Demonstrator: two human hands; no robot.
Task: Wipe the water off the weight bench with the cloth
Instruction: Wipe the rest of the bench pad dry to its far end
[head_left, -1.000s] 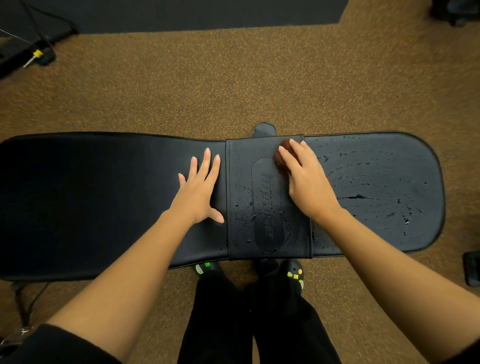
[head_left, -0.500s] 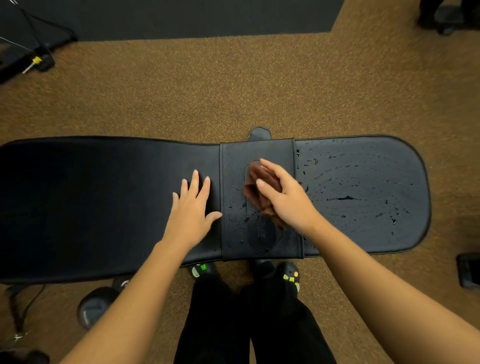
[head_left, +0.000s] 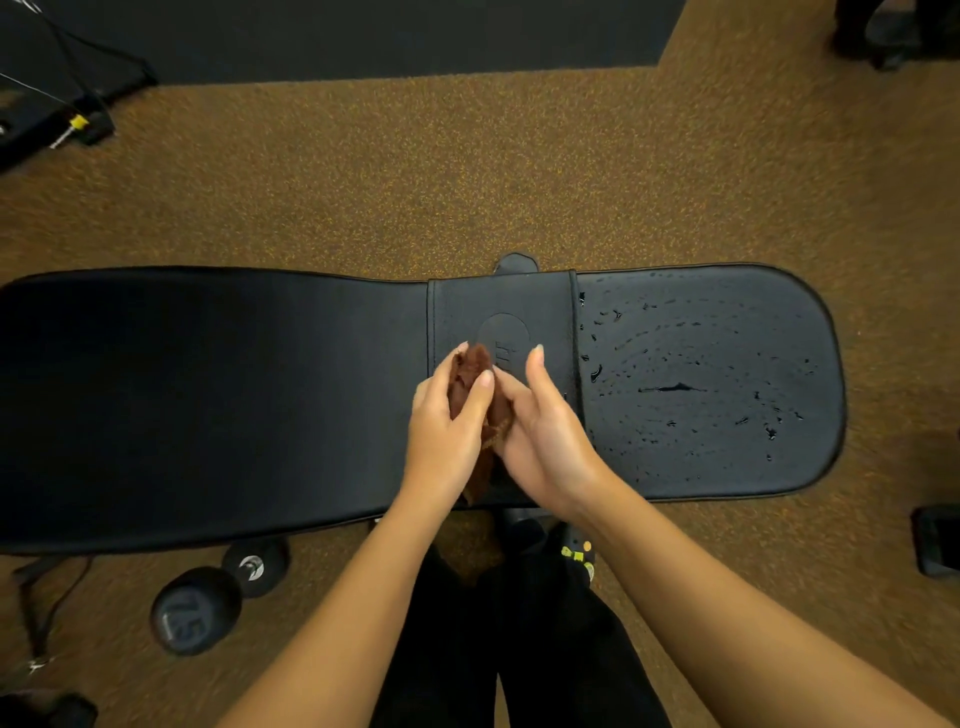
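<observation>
A black padded weight bench (head_left: 208, 395) lies across the view. Its right seat pad (head_left: 717, 322) carries water drops and a small puddle (head_left: 670, 387). Over the bench's middle section, both hands hold a bunched brown cloth (head_left: 470, 371). My left hand (head_left: 449, 431) grips the cloth from the left, thumb across it. My right hand (head_left: 545, 431) holds it from the right, fingers partly extended. The cloth's lower end hangs down between my wrists, near the bench's front edge.
A dumbbell (head_left: 197, 608) lies on the brown speckled floor under the bench's near left edge. My black trousers and shoes (head_left: 574, 553) stand below the bench. A dark mat with cable gear (head_left: 78, 124) lies at the far left, and a black object (head_left: 940, 540) at the right edge.
My left hand left the bench pad and joined my right hand on the cloth. The right hand drew the cloth back from the far edge toward me; the view tilted, revealing the dumbbell.
</observation>
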